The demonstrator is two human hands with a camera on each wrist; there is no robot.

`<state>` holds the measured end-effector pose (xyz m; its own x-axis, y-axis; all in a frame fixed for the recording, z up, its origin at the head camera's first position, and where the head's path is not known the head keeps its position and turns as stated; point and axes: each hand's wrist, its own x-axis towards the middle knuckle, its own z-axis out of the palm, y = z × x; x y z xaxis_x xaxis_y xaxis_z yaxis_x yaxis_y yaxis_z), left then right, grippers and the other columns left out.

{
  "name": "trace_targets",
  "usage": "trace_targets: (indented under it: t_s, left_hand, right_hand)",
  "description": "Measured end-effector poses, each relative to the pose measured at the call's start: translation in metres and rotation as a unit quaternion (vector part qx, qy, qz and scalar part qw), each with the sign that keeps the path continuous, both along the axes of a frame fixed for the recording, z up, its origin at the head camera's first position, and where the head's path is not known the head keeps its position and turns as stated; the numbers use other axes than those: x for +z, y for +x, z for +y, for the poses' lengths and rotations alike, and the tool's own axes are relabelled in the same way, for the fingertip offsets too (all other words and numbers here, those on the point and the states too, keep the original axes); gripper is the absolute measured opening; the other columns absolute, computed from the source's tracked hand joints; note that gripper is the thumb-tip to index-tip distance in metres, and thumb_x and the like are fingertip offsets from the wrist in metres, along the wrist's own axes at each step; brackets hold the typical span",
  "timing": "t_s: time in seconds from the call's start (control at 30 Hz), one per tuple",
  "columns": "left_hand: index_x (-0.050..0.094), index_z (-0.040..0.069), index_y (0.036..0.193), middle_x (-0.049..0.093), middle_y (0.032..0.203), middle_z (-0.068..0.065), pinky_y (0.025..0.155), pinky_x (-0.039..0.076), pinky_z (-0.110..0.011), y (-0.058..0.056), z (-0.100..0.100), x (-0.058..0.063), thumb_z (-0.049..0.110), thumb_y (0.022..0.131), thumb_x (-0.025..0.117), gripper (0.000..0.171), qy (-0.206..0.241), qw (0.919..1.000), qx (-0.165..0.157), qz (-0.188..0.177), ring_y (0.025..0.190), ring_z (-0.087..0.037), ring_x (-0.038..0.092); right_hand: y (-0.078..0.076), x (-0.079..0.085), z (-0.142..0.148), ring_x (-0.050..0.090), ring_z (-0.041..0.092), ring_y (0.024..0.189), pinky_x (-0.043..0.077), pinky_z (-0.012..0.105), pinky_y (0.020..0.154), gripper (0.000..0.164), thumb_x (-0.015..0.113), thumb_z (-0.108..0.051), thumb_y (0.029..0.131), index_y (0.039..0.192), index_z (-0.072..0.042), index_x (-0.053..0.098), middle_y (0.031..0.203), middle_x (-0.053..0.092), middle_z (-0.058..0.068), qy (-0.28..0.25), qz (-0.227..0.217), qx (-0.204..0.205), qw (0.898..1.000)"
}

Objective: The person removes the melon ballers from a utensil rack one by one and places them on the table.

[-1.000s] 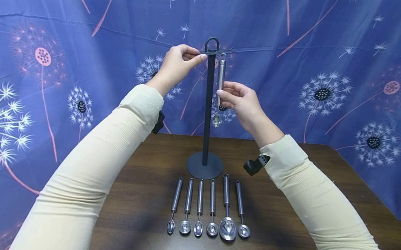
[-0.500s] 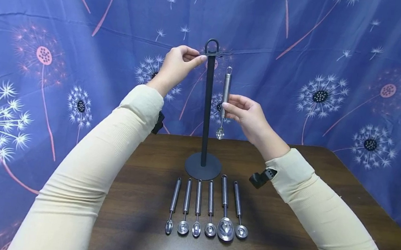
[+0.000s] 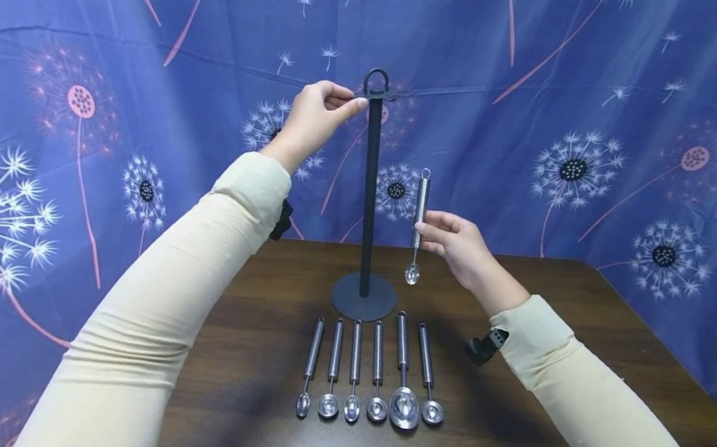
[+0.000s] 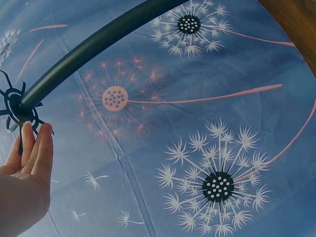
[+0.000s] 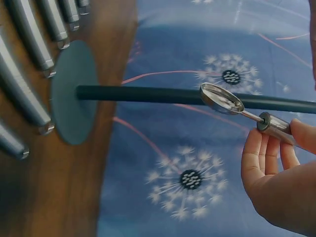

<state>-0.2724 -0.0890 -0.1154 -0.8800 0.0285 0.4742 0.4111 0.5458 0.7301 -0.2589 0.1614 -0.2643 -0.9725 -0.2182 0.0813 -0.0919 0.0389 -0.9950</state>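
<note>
My right hand holds a steel melon baller by its cylindrical handle. It hangs upright with the hanging loop on top and the small bowl below, to the right of a black stand. Thumb and fingers pinch the handle near its lower end in the right wrist view. At the stand's top, my left hand pinches one of the thin hooks of the hook ring. Several more steel scoops, one of them a larger oval scoop, lie in a row on the table before the stand's round base.
The brown wooden table reaches back to a blue dandelion-print cloth hung behind it. The tall post rises between both hands. Handles of the lying scoops point toward the base.
The melon baller was up beside the hooks a second ago; my right hand has brought it down and to the right, clear of the stand. My left hand has stayed at the hooks.
</note>
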Motion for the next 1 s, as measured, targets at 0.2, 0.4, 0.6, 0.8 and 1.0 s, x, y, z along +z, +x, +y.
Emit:
trace_targets:
  t_s: [0.2, 0.4, 0.6, 0.8, 1.0]
  left_hand:
    - [0.06, 0.008, 0.127, 0.065, 0.118, -0.007, 0.094, 0.048, -0.025, 0.0, -0.002, 0.001, 0.039, 0.092, 0.065, 0.046, -0.003, 0.9999, 0.004, -0.009, 0.107, -0.014, 0.061]
    - [0.061, 0.01, 0.126, 0.066, 0.118, -0.006, 0.094, 0.048, -0.025, -0.001, -0.001, 0.003, 0.041, 0.091, 0.066, 0.047, -0.001, 0.9998, 0.009, -0.018, 0.105, -0.013, 0.062]
    - [0.061, 0.01, 0.126, 0.065, 0.116, -0.005, 0.091, 0.049, -0.023, -0.002, 0.0, -0.001, 0.041, 0.091, 0.066, 0.047, 0.002, 0.9997, 0.022, 0.007, 0.105, -0.012, 0.061]
    - [0.06, 0.008, 0.125, 0.063, 0.111, -0.004, 0.088, 0.049, -0.022, -0.004, 0.003, -0.008, 0.04, 0.092, 0.066, 0.046, 0.004, 0.9983, 0.031, 0.049, 0.102, -0.013, 0.061]
    - [0.06, 0.008, 0.125, 0.064, 0.112, -0.007, 0.087, 0.049, -0.022, -0.007, 0.005, -0.012, 0.038, 0.092, 0.066, 0.045, 0.023, 0.9967, 0.028, 0.072, 0.101, -0.014, 0.062]
  right_hand:
    - [0.001, -0.021, 0.013, 0.062, 0.003, 0.086, 0.054, 0.021, 0.085, 0.053, 0.06, -0.014, 0.097, 0.143, 0.003, 0.039, 0.1, 0.058, -0.007, 0.015, -0.02, 0.0, 1.0]
    - [0.004, -0.039, 0.028, 0.062, 0.005, 0.084, 0.054, 0.021, 0.083, 0.054, 0.061, -0.012, 0.096, 0.141, 0.006, 0.039, 0.096, 0.06, -0.008, 0.011, -0.038, 0.007, 0.999]
    - [0.01, -0.054, 0.04, 0.063, 0.007, 0.085, 0.055, 0.023, 0.084, 0.048, 0.062, -0.013, 0.095, 0.134, 0.007, 0.043, 0.094, 0.064, -0.008, 0.027, -0.05, 0.02, 0.998]
    - [0.02, -0.069, 0.052, 0.064, 0.008, 0.083, 0.056, 0.024, 0.082, 0.049, 0.061, -0.012, 0.095, 0.132, 0.012, 0.041, 0.092, 0.064, -0.007, 0.052, -0.064, 0.034, 0.996]
    - [0.028, -0.084, 0.063, 0.065, 0.011, 0.081, 0.058, 0.028, 0.081, 0.046, 0.062, -0.01, 0.094, 0.129, 0.012, 0.043, 0.091, 0.065, -0.003, 0.059, -0.09, 0.04, 0.993]
